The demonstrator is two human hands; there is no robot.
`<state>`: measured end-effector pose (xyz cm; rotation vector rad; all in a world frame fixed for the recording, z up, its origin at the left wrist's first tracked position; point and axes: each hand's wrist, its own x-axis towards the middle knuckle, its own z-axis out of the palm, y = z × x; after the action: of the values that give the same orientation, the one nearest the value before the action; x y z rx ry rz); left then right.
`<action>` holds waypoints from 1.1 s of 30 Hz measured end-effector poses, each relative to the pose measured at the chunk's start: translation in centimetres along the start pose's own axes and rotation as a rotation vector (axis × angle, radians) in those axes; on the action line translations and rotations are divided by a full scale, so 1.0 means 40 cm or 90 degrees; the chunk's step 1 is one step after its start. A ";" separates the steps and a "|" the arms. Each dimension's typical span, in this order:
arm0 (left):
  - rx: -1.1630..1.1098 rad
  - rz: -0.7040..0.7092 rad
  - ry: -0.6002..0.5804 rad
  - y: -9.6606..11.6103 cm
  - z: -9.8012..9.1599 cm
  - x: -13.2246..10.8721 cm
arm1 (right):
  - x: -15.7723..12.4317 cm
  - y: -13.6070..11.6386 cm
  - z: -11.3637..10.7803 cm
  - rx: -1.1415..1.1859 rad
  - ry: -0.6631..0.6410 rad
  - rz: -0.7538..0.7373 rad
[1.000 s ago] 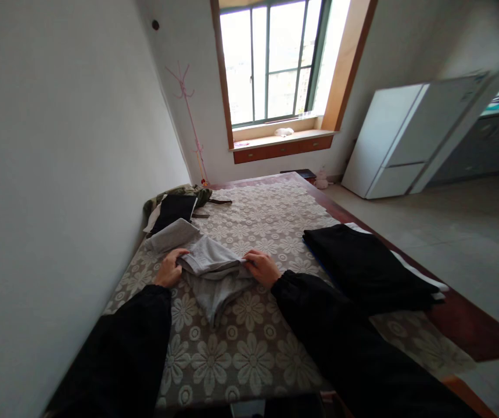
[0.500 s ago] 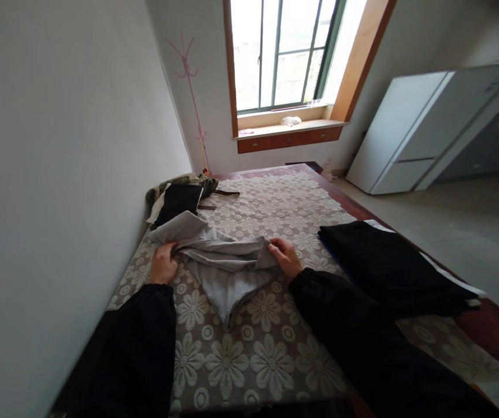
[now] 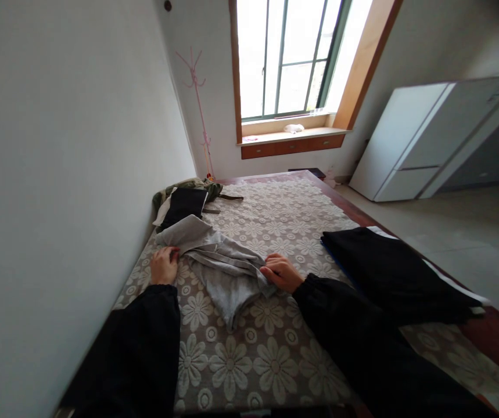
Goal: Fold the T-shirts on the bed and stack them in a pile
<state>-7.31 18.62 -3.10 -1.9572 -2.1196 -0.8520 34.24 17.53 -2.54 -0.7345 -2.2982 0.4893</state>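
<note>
A crumpled light grey garment (image 3: 227,261) lies on the flowered tablecloth (image 3: 270,363), its lower part hanging to a point toward me; its exact kind is hidden by the folds. My left hand (image 3: 164,266) is closed at the garment's left edge, thumb and fingertips pinching the cloth. At the other end, my right hand (image 3: 282,273) has its fingers curled round the bunched right side. To the right of that hand lies a folded stack of black clothing (image 3: 388,273) with white edges.
Against the left wall, a black folded cloth (image 3: 183,207) rests on a camouflage-patterned item (image 3: 212,188) with straps. A pink coat stand (image 3: 199,104) rises behind the table's far left corner. The white refrigerator (image 3: 406,139) stands beyond the table's right edge.
My right hand has moved slightly down, and the garment's right side is now more bunched and lower. My left hand stays at the left edge. The whole view has shifted a little.
</note>
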 end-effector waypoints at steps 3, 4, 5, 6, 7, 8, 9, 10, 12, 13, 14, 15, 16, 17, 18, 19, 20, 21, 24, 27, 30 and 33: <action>-0.003 0.000 -0.007 -0.005 0.006 0.002 | -0.001 0.000 0.007 -0.042 0.035 0.078; -0.005 -0.001 -0.009 -0.007 0.007 0.002 | -0.001 -0.002 0.009 -0.055 0.049 0.096; -0.007 -0.003 -0.010 -0.009 0.009 0.003 | 0.000 -0.003 0.011 -0.066 0.064 0.105; -0.009 -0.006 -0.011 -0.010 0.010 0.003 | 0.000 -0.004 0.013 -0.076 0.076 0.106; -0.012 -0.009 -0.011 -0.011 0.011 0.003 | 0.001 -0.005 0.014 -0.084 0.088 0.102; -0.017 -0.013 -0.012 -0.012 0.013 0.003 | 0.001 -0.004 0.014 -0.091 0.096 0.096; -0.023 -0.016 -0.012 -0.013 0.014 0.003 | 0.002 -0.001 0.014 -0.095 0.103 0.089; -0.031 -0.019 -0.013 -0.013 0.016 0.003 | 0.002 0.002 0.013 -0.100 0.108 0.085; -0.048 -0.024 -0.016 -0.012 0.019 0.002 | 0.001 0.009 0.013 -0.110 0.118 0.086; -0.056 -0.026 -0.017 -0.012 0.021 0.001 | 0.001 0.013 0.013 -0.115 0.122 0.091; -0.064 -0.027 -0.018 -0.011 0.022 0.001 | 0.000 0.016 0.014 -0.119 0.123 0.098; -0.070 -0.028 -0.018 -0.011 0.023 0.001 | -0.001 0.019 0.015 -0.120 0.123 0.111; -0.076 -0.029 -0.017 -0.011 0.023 0.001 | -0.002 0.021 0.017 -0.120 0.120 0.129; -0.081 -0.029 -0.016 -0.011 0.024 0.001 | -0.003 0.022 0.019 -0.118 0.113 0.152; -0.086 -0.030 -0.014 -0.011 0.023 0.002 | -0.004 0.023 0.020 -0.119 0.103 0.177; -0.089 -0.031 -0.013 -0.011 0.023 0.002 | -0.005 0.024 0.021 -0.121 0.091 0.199; -0.093 -0.032 -0.012 -0.010 0.022 0.002 | -0.005 0.025 0.022 -0.124 0.079 0.215; -0.095 -0.033 -0.010 -0.010 0.022 0.003 | -0.005 0.026 0.022 -0.126 0.069 0.222; -0.101 -0.033 -0.006 -0.005 0.018 0.001 | -0.003 0.029 0.018 -0.122 0.055 0.193; -0.103 -0.023 0.001 0.005 0.012 0.001 | -0.001 0.029 0.011 -0.110 0.024 0.127; -0.096 -0.009 0.028 0.023 -0.003 0.001 | -0.002 0.028 0.002 -0.098 -0.007 0.092; -0.092 0.017 0.066 0.050 -0.024 -0.006 | -0.004 0.027 -0.008 -0.041 0.009 0.130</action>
<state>-5.62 17.95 -1.79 -1.9564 -2.0208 -1.1053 34.97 18.33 -2.95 -1.0072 -2.2461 0.5015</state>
